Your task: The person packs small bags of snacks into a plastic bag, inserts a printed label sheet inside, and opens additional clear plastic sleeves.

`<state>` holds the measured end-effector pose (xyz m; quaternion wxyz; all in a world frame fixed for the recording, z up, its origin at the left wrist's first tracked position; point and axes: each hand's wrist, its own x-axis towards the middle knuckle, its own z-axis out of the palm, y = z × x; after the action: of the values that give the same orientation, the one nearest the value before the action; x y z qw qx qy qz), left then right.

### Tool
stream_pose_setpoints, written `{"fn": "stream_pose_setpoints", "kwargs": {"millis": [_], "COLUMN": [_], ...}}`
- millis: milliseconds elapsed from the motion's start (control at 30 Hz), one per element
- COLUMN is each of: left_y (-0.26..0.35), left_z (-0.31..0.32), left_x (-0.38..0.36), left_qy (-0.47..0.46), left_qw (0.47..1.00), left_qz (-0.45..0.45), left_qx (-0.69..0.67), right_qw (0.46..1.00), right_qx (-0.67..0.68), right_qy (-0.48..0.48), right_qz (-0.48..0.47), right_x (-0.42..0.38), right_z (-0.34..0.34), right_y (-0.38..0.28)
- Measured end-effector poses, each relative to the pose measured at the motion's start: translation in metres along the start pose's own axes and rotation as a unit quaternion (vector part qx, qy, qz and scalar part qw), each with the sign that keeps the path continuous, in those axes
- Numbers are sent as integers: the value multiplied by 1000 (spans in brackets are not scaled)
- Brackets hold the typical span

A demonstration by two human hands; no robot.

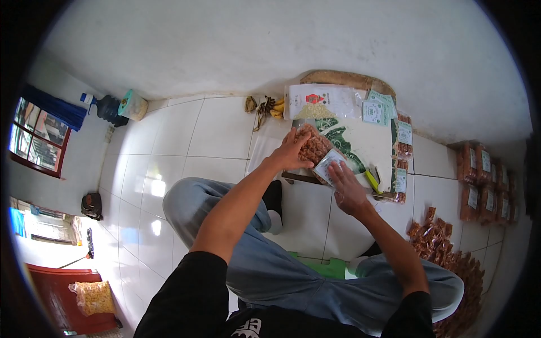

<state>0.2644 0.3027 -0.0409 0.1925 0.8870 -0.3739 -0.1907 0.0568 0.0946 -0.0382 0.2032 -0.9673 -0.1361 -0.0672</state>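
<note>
My left hand (288,152) grips a clear plastic bag of brown snack pieces (314,147) by its near side, thumb and fingers spread across it. On the bag's lower end sits a white and pale green label (326,167). My right hand (348,188) lies over that label with its fingers stretched out flat. Beneath the bag is a low board (372,135) with a white and dark green patterned top. A yellow-green handled tool (372,181) rests on the board, right of my right hand.
Loose green labels (376,110) and a printed plastic bag (315,101) lie at the board's far side. Bananas (276,107) are left of it. Labelled packs (472,163) stand stacked at right, above a heap of brown packets (437,236). A green stool (324,267) shows beneath me.
</note>
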Motion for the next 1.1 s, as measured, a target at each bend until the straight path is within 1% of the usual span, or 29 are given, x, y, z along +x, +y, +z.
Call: {"fn": "stream_pose_setpoints", "kwargs": {"millis": [100,133,200,300,333,367,400,433,467,500,533,600,733,800,933,1000,1033,1100], "left_y": [-1,-1,-1,9,14,19,19,19,20,20,20,22,29,31,29,30,30,30], "left_z": [-1,-2,-3,-11,-14,-16,-12,-7,-4,-1,2,5,7,8,8,6,5,5], "left_x": [-4,-5,-5,-7,-10,-13,-12,-11,-9,-8,-8,-10,-11,-12,-10,-11,-11,-11], "left_qy": [1,2,3,-11,-22,-33,-33,-17,0,0,13,25,44,51,43,41,33,25], "left_qw": [1000,1000,999,1000,1000,999,999,999,998,998,998,998,997,996,995,995,995,994], "left_qz": [11,27,45,26,7,-12,-11,-23,-35,-33,-36,-39,-49,-54,-63,-61,-66,-71], "left_qx": [12,16,19,8,20,32,32,40,47,47,49,50,42,42,62,67,72,75], "right_qw": [1000,1000,999,1000,1000,999,999,999,999,998,998,995,997,995,996,996,996,990], "right_qx": [-2,-2,-2,1,1,-18,-37,-38,-39,-40,-40,-57,-66,-99,-87,-70,-70,-85], "right_qy": [3,4,33,30,31,31,31,32,28,23,22,55,42,27,26,19,18,19], "right_qz": [0,1,-3,3,4,1,-2,-1,-22,-43,-42,-61,-24,0,-6,-58,-58,-114], "right_x": [6,6,8,11,12,12,13,11,11,11,9,8,14,19,16,10,7,3], "right_z": [11,16,19,11,13,15,16,15,9,5,5,5,7,4,4,5,6,6], "right_y": [-3,-2,-2,-5,-4,-3,-2,1,2,4,5,8,-6,-14,-11,4,10,15]}}
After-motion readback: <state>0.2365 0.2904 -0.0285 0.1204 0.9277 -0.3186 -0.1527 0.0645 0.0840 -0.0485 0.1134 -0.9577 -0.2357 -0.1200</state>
